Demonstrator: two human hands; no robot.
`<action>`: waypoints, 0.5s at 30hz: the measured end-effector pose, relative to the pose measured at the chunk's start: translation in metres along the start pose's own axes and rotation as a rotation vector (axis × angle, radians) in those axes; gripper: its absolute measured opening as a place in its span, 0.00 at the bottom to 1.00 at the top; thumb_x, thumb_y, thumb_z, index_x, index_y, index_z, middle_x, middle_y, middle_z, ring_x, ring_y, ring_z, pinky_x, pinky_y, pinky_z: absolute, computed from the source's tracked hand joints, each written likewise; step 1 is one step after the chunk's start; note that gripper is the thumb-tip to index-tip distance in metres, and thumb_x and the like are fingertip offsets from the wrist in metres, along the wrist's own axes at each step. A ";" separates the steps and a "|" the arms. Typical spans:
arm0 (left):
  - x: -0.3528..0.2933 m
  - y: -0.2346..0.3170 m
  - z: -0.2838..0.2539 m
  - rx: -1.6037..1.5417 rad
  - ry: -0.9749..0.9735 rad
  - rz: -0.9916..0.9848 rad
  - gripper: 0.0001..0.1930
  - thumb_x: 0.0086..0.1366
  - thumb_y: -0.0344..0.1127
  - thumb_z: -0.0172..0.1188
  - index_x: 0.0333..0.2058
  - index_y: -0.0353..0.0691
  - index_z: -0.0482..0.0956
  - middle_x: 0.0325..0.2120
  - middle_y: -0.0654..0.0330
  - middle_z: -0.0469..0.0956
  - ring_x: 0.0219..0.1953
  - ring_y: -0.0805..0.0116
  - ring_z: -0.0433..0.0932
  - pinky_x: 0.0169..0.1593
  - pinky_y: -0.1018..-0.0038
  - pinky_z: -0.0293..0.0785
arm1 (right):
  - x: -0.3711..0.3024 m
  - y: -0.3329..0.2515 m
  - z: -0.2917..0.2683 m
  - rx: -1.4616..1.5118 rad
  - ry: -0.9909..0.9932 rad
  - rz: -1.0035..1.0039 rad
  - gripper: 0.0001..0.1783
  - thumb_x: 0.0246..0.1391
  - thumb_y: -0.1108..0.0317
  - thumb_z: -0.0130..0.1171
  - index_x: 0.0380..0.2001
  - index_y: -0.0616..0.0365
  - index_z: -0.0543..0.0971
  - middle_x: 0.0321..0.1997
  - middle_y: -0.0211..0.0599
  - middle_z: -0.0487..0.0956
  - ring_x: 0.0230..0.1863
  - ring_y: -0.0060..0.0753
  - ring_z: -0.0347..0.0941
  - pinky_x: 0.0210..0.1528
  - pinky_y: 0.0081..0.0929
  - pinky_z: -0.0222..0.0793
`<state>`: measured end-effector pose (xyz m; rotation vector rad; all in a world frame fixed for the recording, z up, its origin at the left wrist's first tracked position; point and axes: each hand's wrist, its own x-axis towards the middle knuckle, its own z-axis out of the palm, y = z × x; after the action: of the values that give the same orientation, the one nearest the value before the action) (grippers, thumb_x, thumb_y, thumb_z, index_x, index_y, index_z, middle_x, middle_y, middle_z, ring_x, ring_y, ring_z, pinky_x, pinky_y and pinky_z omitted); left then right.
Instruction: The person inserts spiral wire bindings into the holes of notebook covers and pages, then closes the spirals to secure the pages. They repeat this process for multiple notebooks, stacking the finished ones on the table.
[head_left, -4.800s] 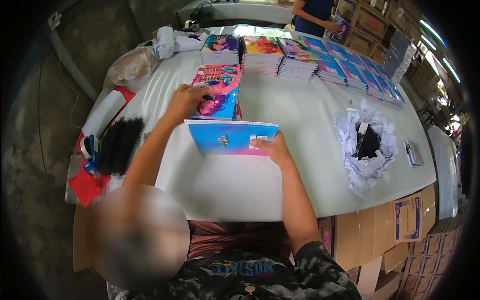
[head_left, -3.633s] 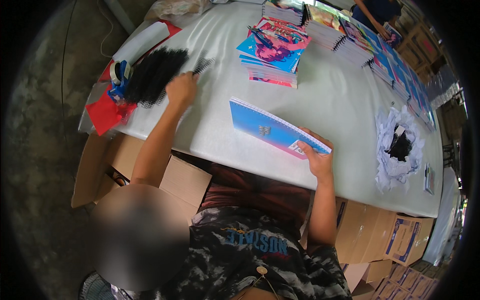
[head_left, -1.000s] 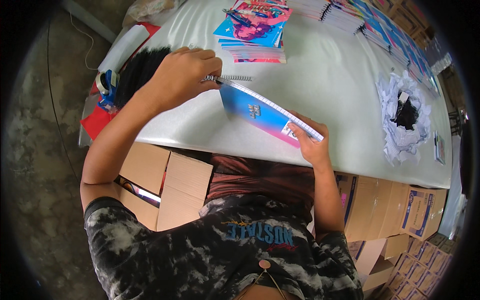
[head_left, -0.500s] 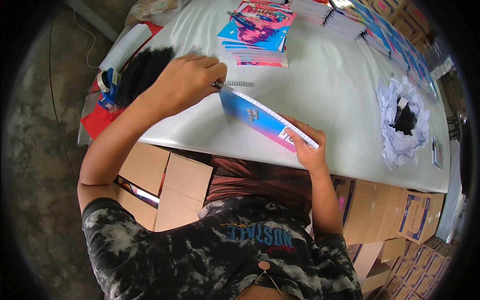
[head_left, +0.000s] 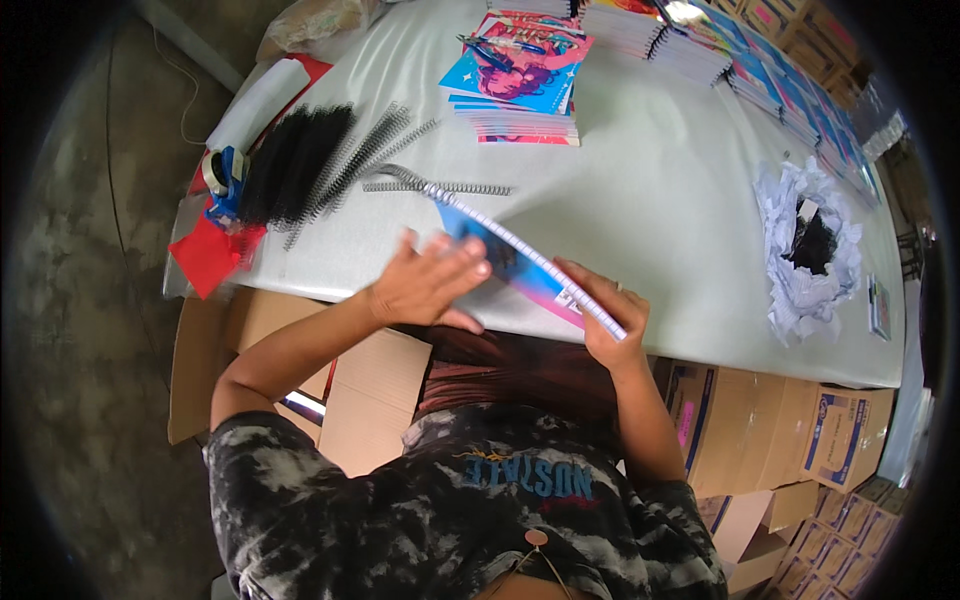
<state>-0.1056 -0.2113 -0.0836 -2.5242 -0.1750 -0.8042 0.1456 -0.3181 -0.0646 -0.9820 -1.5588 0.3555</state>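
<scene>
The right hand (head_left: 607,318) grips the near end of a blue-and-pink notebook (head_left: 525,282), thumb on the cover and fingers behind; the notebook slants away from it, up and to the left, its punched edge turned upward. The left hand (head_left: 432,285) is open and slightly blurred, its fingers spread in front of the notebook's cover; whether the fingertips touch it I cannot tell. Beyond the left hand, a dark spiral coil (head_left: 402,175) juts from the notebook's far corner, and just past it a loose coil (head_left: 490,190) lies on the worktop (head_left: 660,190). Left of that hand and farther off is a dense bunch of black coils (head_left: 300,160), with a blue tape dispenser (head_left: 228,188) beside it and a red sheet (head_left: 203,258) nearer. Straight beyond both hands stands a stack of booklets (head_left: 520,125), with pens (head_left: 500,47) on top. Well to the right of the right hand, crumpled white paper (head_left: 785,292) surrounds a dark tangle (head_left: 812,245), with a small flat packet (head_left: 879,308) farther right
</scene>
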 end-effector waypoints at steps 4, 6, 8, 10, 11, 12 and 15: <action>-0.001 0.014 0.015 -0.015 0.020 -0.318 0.49 0.53 0.71 0.44 0.58 0.30 0.53 0.58 0.46 0.56 0.61 0.42 0.48 0.58 0.39 0.40 | -0.005 -0.004 0.003 0.006 -0.065 -0.099 0.18 0.45 0.83 0.51 0.42 0.65 0.77 0.42 0.47 0.78 0.41 0.41 0.78 0.43 0.27 0.73; -0.013 0.024 0.031 -0.109 -0.010 -0.409 0.47 0.54 0.70 0.43 0.57 0.30 0.57 0.54 0.46 0.62 0.59 0.42 0.53 0.56 0.38 0.45 | -0.004 -0.004 0.002 -0.021 -0.069 -0.037 0.17 0.46 0.79 0.54 0.42 0.66 0.77 0.41 0.50 0.78 0.41 0.43 0.78 0.43 0.28 0.73; -0.007 0.035 0.013 -0.189 -0.193 -0.253 0.48 0.51 0.71 0.46 0.56 0.31 0.59 0.49 0.49 0.69 0.54 0.45 0.61 0.51 0.37 0.53 | -0.007 0.006 -0.003 0.027 -0.031 -0.140 0.17 0.45 0.77 0.56 0.42 0.66 0.77 0.40 0.50 0.78 0.40 0.43 0.78 0.42 0.29 0.73; 0.009 0.018 0.010 -0.037 0.191 -0.165 0.48 0.51 0.71 0.46 0.55 0.31 0.61 0.47 0.49 0.71 0.49 0.44 0.64 0.47 0.36 0.57 | -0.008 0.002 -0.005 -0.054 -0.043 -0.174 0.17 0.44 0.76 0.58 0.41 0.66 0.77 0.39 0.50 0.79 0.41 0.43 0.78 0.42 0.29 0.73; 0.009 0.023 0.012 -0.097 0.191 -0.262 0.48 0.51 0.71 0.47 0.55 0.31 0.61 0.47 0.48 0.70 0.50 0.42 0.63 0.48 0.36 0.56 | -0.003 0.000 -0.004 0.011 -0.073 -0.142 0.17 0.44 0.77 0.59 0.41 0.66 0.77 0.39 0.50 0.79 0.41 0.43 0.78 0.43 0.30 0.74; 0.014 0.018 0.016 -0.131 0.211 -0.340 0.48 0.51 0.71 0.47 0.55 0.30 0.60 0.47 0.47 0.70 0.51 0.41 0.61 0.48 0.35 0.55 | 0.001 -0.003 -0.002 0.034 -0.099 -0.175 0.17 0.44 0.77 0.59 0.41 0.66 0.77 0.39 0.50 0.79 0.41 0.43 0.78 0.42 0.30 0.74; 0.017 0.017 0.015 -0.187 0.161 -0.349 0.49 0.51 0.72 0.47 0.55 0.29 0.58 0.49 0.40 0.65 0.55 0.35 0.55 0.51 0.34 0.50 | -0.006 0.001 -0.001 0.003 -0.055 -0.152 0.17 0.43 0.77 0.59 0.41 0.66 0.77 0.40 0.50 0.79 0.40 0.42 0.78 0.41 0.29 0.74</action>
<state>-0.0795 -0.2194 -0.0915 -2.6232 -0.5188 -1.2051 0.1468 -0.3223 -0.0692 -0.8516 -1.6709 0.2803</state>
